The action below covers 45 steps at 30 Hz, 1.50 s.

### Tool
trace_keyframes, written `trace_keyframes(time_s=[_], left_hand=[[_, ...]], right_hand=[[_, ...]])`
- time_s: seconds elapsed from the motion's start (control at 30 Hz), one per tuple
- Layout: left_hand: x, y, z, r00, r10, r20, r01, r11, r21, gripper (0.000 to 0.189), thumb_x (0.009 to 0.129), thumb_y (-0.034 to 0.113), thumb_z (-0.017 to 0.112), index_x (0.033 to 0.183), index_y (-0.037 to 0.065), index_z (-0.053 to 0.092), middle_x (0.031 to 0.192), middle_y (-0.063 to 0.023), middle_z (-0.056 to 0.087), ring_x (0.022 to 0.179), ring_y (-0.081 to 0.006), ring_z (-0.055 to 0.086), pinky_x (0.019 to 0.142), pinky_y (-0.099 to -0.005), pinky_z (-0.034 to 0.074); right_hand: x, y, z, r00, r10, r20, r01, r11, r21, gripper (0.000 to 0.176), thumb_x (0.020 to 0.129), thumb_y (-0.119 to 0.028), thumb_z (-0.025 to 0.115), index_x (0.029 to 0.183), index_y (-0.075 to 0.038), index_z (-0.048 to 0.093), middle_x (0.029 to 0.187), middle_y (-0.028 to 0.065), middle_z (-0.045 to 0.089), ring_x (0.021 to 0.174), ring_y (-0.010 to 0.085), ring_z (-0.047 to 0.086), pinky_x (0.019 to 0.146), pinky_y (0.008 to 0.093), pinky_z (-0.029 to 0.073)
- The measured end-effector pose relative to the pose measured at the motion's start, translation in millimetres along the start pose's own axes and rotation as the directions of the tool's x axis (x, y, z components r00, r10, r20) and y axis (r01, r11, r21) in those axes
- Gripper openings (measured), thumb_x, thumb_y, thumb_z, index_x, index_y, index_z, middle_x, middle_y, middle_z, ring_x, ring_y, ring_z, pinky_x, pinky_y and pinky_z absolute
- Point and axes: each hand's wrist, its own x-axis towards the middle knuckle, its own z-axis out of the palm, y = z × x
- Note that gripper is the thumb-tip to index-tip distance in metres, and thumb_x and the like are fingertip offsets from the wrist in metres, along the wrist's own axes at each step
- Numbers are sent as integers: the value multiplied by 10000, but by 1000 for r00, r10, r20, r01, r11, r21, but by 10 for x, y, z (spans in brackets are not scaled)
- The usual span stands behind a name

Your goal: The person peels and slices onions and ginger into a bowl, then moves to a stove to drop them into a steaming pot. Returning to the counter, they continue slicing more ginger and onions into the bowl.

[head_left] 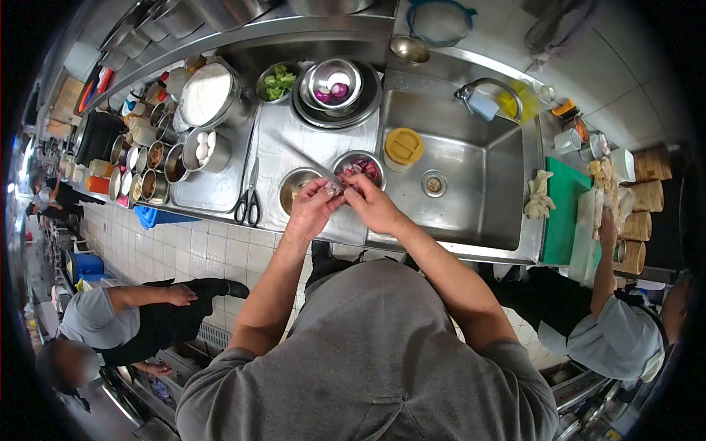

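My left hand (312, 209) is closed around a small, pale purple onion piece (332, 189), partly hidden by the fingers. My right hand (375, 208) is closed beside it on a knife; its blurred blade (310, 162) points up and to the left, and its handle is hidden. Both hands are close together over the front of the steel counter. Just beyond my right hand, a steel bowl (382, 163) contains cut red onion pieces (365, 166). Another steel bowl (287, 192) sits beside my left hand, its contents mostly covered.
Black scissors (248, 207) lie left of the bowls. Whole red onions (338, 90) sit in a bowl on stacked pans, beside greens (278, 82). A sink (471, 213) with a yellow-lidded container (403, 147) is right. Co-workers stand left (103, 316) and right (610, 331).
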Motion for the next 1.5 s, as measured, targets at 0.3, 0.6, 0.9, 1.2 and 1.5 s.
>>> trace_keyframes(time_s=[0.3, 0.6, 0.9, 1.2, 1.5], left_hand=[[-29, -17, -96, 994, -78, -83, 66, 988, -139, 279, 963, 55, 639, 1234, -4, 621, 1137, -116, 717, 1091, -229, 692, 993, -336, 576], [-30, -86, 32, 978, 79, -192, -71, 996, 49, 267, 959, -24, 632, 1222, 20, 645, 1162, -92, 709, 1114, -208, 673, 983, -348, 550], [11, -171, -50, 986, 126, -111, -108, 982, 152, 278, 965, -19, 641, 1236, 41, 649, 1175, -90, 706, 1094, -205, 679, 975, -356, 547], [-14, -15, 33, 983, 44, -177, -38, 999, 35, 279, 988, 77, 640, 1265, 47, 633, 1173, -111, 703, 1080, -244, 692, 960, -368, 563], [-31, 135, 130, 972, -96, -214, 63, 986, -154, 263, 1001, 129, 606, 1247, 36, 616, 1152, -118, 714, 1114, -262, 690, 1030, -372, 553]], right_hand=[[55, -69, -315, 672, 659, 337, -734, 535, 418, 524, 1083, -565, 406, 1261, -90, 537, 844, 57, 579, 479, 75, 390, 409, 258, 345], [-55, 19, -146, 962, 208, 175, -175, 966, -189, 678, 1052, -475, 507, 1587, -88, 354, 1475, 245, 544, 1381, 380, 523, 1113, 436, 440], [-24, -26, -123, 949, 308, 67, -293, 940, -175, 570, 1059, -446, 511, 1529, -125, 479, 1282, 187, 690, 1136, 345, 682, 977, 405, 525], [64, 167, -340, 783, 609, 129, -614, 790, -5, 578, 1088, -462, 471, 1544, -107, 469, 1000, 56, 690, 795, 145, 611, 774, 311, 543], [127, 1, -368, 722, 634, 278, -662, 749, 11, 582, 1101, -433, 448, 1582, -109, 390, 1128, 124, 645, 897, 169, 643, 829, 311, 533]])
